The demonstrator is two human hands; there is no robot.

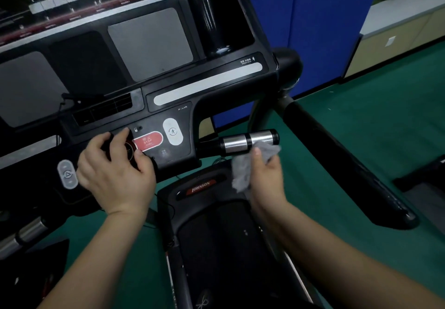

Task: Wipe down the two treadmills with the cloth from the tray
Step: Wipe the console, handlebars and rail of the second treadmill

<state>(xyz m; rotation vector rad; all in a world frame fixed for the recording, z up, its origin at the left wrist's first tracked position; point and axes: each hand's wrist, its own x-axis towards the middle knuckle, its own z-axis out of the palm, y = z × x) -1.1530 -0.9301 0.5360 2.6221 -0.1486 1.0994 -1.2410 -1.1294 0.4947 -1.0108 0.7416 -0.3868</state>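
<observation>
I stand on a black treadmill, its console [134,72] filling the upper left and its belt [228,248] running below. My right hand [267,176] is shut on a crumpled grey cloth [245,166], held just under the silver pulse grip [250,141] that sticks out to the right of the console. My left hand [115,176] rests on the console's lower panel, fingers curled around the round red safety knob [130,150] beside the red STOP button [148,141]. No tray and no second treadmill can be identified with certainty.
The black right handrail [342,159] slants down to the right. Blue partition panels [313,31] stand behind it. Green floor [373,120] spreads to the right, with a dark object [423,171] at the right edge. Another silver grip [21,236] shows at lower left.
</observation>
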